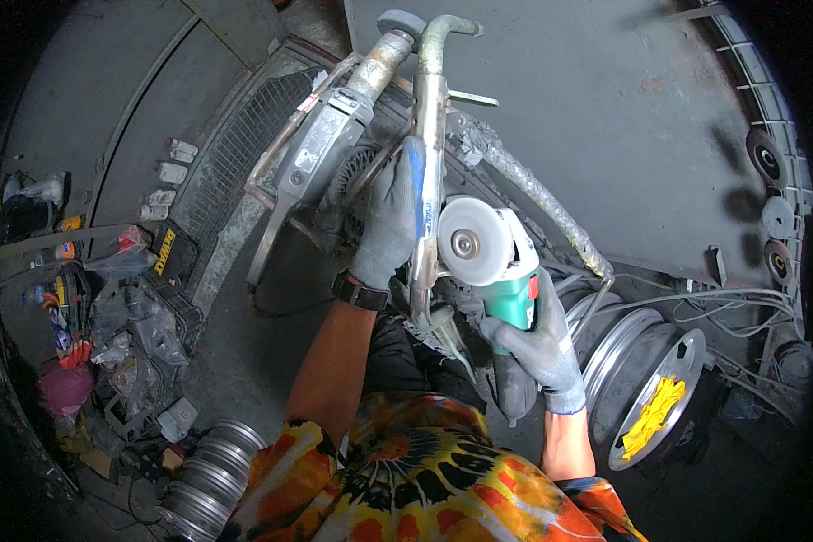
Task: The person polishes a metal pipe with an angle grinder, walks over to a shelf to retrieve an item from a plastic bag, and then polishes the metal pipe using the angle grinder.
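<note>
My left hand [390,221], in a grey work glove, is closed around a bent metal tube [431,117] that stands roughly upright in front of me; some of its fingers are hidden behind the tube. My right hand [544,350], also gloved, grips the green body of an angle grinder [512,301]. The grinder's pale round disc [472,240] faces me, just right of the tube; whether they touch, I cannot tell. Left of the tube, a larger grey power tool [323,140] with a wheel at its far end lies on a metal frame.
Wheel rims [625,348] stand at the right, with a yellow glove [655,415] in one. More rims [210,479] are stacked at lower left. A black toolbox [173,253], bags and tools clutter the left. Cables [732,303] run along the right wall.
</note>
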`<state>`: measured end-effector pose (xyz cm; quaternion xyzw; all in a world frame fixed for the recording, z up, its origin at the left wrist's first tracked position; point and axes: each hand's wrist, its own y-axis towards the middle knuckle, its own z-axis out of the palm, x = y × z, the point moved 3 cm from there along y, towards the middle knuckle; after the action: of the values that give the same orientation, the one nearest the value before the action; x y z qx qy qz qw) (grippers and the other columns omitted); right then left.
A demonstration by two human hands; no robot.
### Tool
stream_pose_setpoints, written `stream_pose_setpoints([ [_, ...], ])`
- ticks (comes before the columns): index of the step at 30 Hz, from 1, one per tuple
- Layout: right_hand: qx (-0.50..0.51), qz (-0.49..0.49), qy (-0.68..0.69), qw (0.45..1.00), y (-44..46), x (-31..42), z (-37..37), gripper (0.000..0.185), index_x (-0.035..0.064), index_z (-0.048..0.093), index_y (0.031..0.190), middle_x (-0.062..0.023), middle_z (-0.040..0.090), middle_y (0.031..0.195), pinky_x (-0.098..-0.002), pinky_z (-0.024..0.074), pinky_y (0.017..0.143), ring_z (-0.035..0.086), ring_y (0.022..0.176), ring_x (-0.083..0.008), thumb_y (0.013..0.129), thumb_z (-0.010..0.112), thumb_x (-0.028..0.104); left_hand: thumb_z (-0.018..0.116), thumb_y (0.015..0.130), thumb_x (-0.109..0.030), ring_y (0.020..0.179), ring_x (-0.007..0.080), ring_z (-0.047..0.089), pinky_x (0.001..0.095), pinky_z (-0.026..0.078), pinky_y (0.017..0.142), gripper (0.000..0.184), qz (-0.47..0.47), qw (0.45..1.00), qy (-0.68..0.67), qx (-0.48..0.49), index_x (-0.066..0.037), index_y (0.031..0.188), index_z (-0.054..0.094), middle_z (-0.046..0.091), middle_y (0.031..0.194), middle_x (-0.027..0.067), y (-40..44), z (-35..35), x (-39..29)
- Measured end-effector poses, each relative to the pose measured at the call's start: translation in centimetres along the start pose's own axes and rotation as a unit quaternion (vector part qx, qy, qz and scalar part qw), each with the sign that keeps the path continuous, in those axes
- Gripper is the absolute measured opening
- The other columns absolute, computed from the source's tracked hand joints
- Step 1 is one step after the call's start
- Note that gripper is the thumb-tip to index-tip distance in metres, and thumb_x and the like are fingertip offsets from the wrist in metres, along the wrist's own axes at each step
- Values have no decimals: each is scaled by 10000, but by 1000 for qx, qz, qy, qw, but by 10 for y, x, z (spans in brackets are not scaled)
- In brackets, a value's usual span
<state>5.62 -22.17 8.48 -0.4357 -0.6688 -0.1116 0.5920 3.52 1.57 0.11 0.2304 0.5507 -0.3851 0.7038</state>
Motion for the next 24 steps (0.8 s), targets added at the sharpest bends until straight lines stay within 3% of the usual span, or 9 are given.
stream_pose_setpoints([
  [3,1,10,-8,1000,-1,2,0,712,6,512,1426,-110,657,1256,-357,476,1048,611,1151,-180,805,847,104,400,1151,-489,754,65,549,229,465,635,480,13,1000,-4,17,-67,1154,628,576,908,-11,2,-7,10],
  [5,2,9,-21,1000,-2,3,0,780,6,495,1481,-86,645,1305,-333,469,1054,587,1183,-160,764,805,18,531,1103,-98,1155,190,619,302,581,932,570,-15,995,22,92,-37,1629,319,556,1307,144,3,-14,21],
  [9,0,16,-15,1000,-4,5,1,777,8,499,1475,-88,649,1300,-333,468,1048,586,1180,-160,769,821,36,552,1088,-77,1170,198,619,305,583,939,597,14,989,116,88,-34,1632,310,551,1315,146,4,-15,22],
  [11,0,7,-7,1000,-5,8,2,775,11,501,1474,-88,654,1289,-332,475,1040,589,1174,-157,775,833,51,557,1085,-72,1170,210,619,301,577,939,596,-76,993,-26,91,-31,1630,319,548,1308,148,4,-12,12],
  [12,0,7,-7,1000,-5,8,2,775,11,501,1474,-88,654,1289,-332,475,1040,589,1174,-157,775,833,51,557,1085,-72,1170,210,619,301,577,939,596,-76,993,-27,91,-31,1630,319,548,1308,148,3,-6,17],
  [14,-9,7,-14,1000,-6,8,2,704,14,514,1421,-91,655,1242,-339,478,1035,601,1138,-156,802,845,70,422,1153,-455,777,75,571,237,479,661,461,149,981,108,-60,-47,1217,625,603,940,5,1,0,20],
  [21,-11,10,-16,1000,-5,8,2,699,13,518,1417,-93,657,1234,-340,480,1031,601,1134,-158,804,849,80,429,1151,-455,819,64,568,223,472,680,460,35,999,0,3,-47,1243,622,603,971,0,2,-7,11],
  [23,-10,10,-12,1000,-4,5,1,699,10,516,1421,-93,656,1225,-342,482,1027,602,1131,-161,809,846,85,683,965,23,1104,269,632,338,569,908,715,19,976,203,73,37,1597,349,558,1279,210,6,-14,20],
  [24,-9,10,-12,1000,-4,5,1,699,10,516,1421,-93,656,1225,-342,482,1027,602,1131,-161,809,846,85,683,965,23,1104,269,632,338,569,908,715,19,976,203,72,37,1597,349,558,1279,210,7,-15,24],
])
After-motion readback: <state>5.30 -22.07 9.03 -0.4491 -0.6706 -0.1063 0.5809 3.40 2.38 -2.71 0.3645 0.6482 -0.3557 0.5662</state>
